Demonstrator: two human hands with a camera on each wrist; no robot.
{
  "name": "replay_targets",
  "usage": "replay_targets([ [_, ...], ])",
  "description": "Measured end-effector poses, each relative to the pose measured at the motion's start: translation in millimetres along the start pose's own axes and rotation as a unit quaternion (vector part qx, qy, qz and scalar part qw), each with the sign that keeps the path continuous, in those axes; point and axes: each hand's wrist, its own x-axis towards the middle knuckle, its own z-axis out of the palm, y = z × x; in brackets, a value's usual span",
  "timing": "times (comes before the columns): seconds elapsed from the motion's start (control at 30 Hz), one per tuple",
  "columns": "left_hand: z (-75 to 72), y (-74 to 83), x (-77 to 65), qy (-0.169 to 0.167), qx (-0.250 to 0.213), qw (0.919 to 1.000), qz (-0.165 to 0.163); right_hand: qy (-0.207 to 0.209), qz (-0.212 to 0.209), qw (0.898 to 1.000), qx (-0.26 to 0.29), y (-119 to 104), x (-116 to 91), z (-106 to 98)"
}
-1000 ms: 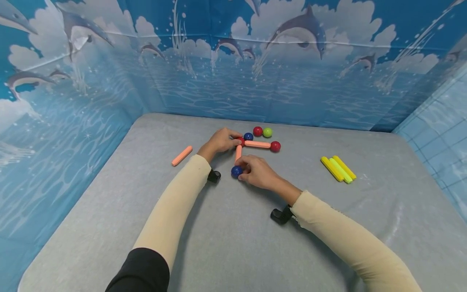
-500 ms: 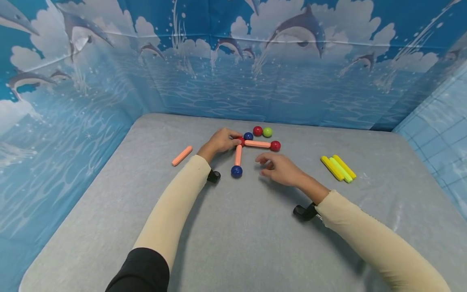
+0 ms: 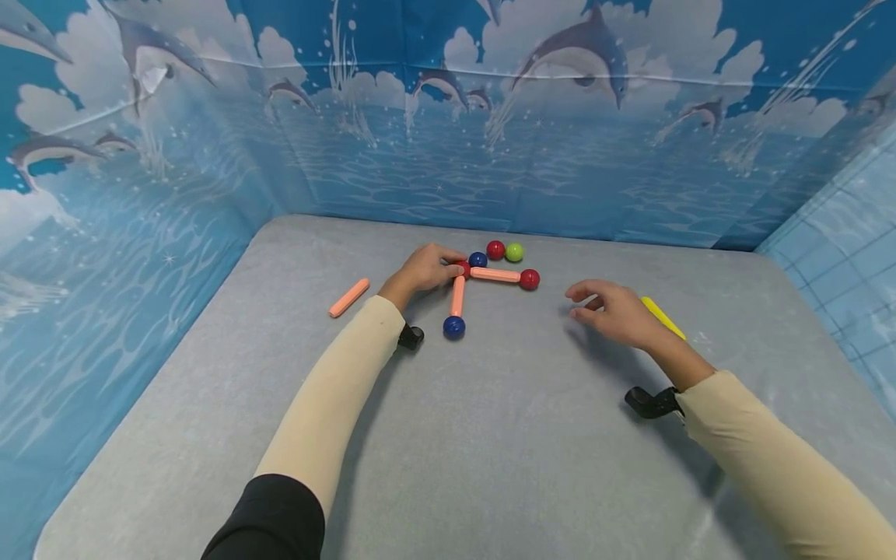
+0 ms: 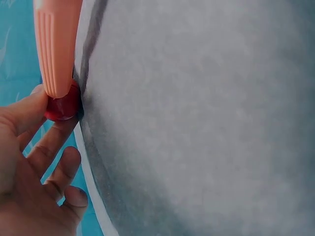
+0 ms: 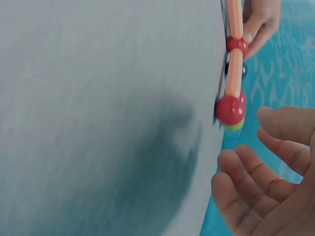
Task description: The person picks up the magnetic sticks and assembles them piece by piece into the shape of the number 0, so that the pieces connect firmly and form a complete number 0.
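My left hand (image 3: pixel 424 269) pinches a red ball (image 4: pixel 64 104) between thumb and finger, at the corner where two orange sticks meet. One orange stick (image 3: pixel 495 274) runs right from it to a second red ball (image 3: pixel 530 279). The other stick (image 3: pixel 458 297) points toward me and ends in a blue ball (image 3: pixel 454 327). My right hand (image 3: pixel 616 313) is over the table at the right with fingers relaxed and nothing between them. It is nearest to a yellow stick (image 3: pixel 663 317), and it hides the other sticks that lay beside it.
Behind the joined piece sit a blue ball (image 3: pixel 478 260), a red ball (image 3: pixel 495 250) and a green ball (image 3: pixel 514 252). A loose orange stick (image 3: pixel 349 298) lies left of my left arm. A dolphin-print curtain (image 3: pixel 448 155) borders the grey table (image 3: pixel 448 467).
My right hand has let go near the blue ball and moved right, toward the yellow sticks. The left hand has stayed on the corner red ball.
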Motion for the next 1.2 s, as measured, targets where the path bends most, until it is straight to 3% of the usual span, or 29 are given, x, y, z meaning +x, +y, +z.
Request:
replay_targets([
  [0.7, 1.2, -0.4, 0.2, 0.007, -0.01, 0.9999, 0.004, 0.014, -0.008, 1.0, -0.019, 13.0, 0.5, 7.7],
  [1.2, -3.6, -6.8, -7.6, 0.018, 0.003, 0.9998, 0.006, 0.007, 0.017, 1.0, -0.022, 21.0, 0.5, 5.4],
])
